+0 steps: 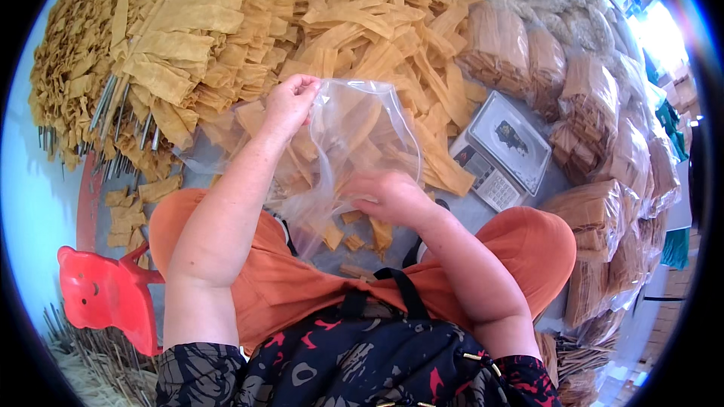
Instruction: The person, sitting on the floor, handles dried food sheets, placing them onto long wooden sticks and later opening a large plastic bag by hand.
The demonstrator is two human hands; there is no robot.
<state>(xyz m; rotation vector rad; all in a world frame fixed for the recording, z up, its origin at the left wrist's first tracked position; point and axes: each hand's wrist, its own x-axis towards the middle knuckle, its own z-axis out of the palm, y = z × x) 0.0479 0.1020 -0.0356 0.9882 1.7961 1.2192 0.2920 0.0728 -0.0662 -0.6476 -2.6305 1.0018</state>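
Note:
My left hand (291,103) pinches the top left corner of a clear plastic bag (367,107) between thumb and fingers. The bag hangs loosely between my knees, its film creased. Lower down, my right hand (390,195) is at the bag's near right side, fingers bent and blurred by motion. Whether they grip the film cannot be made out. Through the plastic show yellow-brown strips, apparently dried bean curd sheets (390,56), heaped loosely just beyond the bag. Broken pieces (354,242) lie on the floor below my right hand.
Left, more sheets hang in dense layers (186,39) over metal rods (107,102). A digital scale (509,141) stands to the right, with small dark scraps on its pan. Filled plastic bags (588,90) are stacked along the right. A red plastic chair (107,294) is beside my left knee.

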